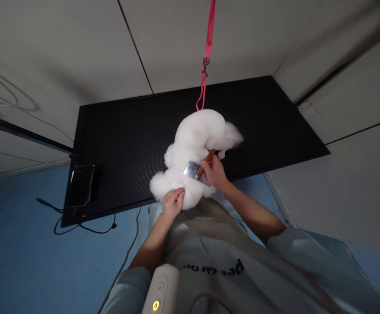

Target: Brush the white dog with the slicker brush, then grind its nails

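Observation:
A fluffy white dog (199,128) is on the black tabletop, its body curved and its coat trimmed round. My right hand (215,172) grips the wooden handle of a slicker brush (192,170). The brush's flat metal head rests against the dog's fur, and its bristles are hidden. At the dog's near end, close to my apron, my left hand (173,202) is closed with its fingertips pinching the white fur. A small paw shows just beyond my right hand.
A pink leash (209,35) with a metal clip hangs down to the dog. On the left end of the black grooming table (121,131) lies a phone (81,185). Black cables (95,230) dangle by that corner. Walls enclose the far side, and a white device (161,288) sits near my chest.

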A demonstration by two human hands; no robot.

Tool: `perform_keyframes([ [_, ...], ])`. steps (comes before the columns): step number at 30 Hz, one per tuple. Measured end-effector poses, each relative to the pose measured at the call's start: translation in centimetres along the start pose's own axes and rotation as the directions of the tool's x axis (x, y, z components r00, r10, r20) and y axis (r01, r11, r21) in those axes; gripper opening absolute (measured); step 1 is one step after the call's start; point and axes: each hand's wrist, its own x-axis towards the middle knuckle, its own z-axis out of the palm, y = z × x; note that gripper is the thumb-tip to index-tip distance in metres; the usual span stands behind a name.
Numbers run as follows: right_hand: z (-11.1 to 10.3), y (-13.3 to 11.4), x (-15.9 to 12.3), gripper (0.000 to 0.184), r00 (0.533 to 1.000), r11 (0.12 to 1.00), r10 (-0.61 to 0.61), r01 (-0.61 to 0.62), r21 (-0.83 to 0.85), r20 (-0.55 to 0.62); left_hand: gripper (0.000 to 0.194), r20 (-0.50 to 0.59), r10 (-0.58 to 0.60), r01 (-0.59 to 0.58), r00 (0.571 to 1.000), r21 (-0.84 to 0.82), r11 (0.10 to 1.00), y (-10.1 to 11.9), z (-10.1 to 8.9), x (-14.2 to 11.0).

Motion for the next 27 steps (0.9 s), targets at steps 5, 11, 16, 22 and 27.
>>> perform_keyframes([
  [5,-0.1,0.1,0.2,0.017,0.999,0.999,-0.05,0.05,0.02,-0.015,0.018,-0.023,-0.046,0.046,0.999,0.019,0.999,0.1,0.1,-0.1],
  [11,0.5,0.3,0.3,0.018,0.995,1.0,0.022,-0.02,0.018,-0.097,0.015,-0.04,-0.006,0.006,0.999,-0.003,1.0,0.3,0.1,0.0],
  [16,0.8,-0.3,0.4,0.016,0.993,0.999,-0.037,0.036,0.005,0.111,0.013,0.03,0.077,-0.077,0.997,0.002,0.997,0.7,-0.3,-0.1],
  [22,0.4,-0.9,1.4,0.018,0.994,0.993,-0.103,0.105,0.05,-0.045,0.009,-0.285,-0.096,0.132,0.954,0.108,0.985,0.0,-2.4,0.2],
  [27,0.7,-1.2,1.5,0.016,0.994,0.997,-0.069,0.072,0.034,-0.086,0.02,-0.115,-0.35,0.356,0.93,0.03,0.934,-1.4,-1.8,-0.7],
])
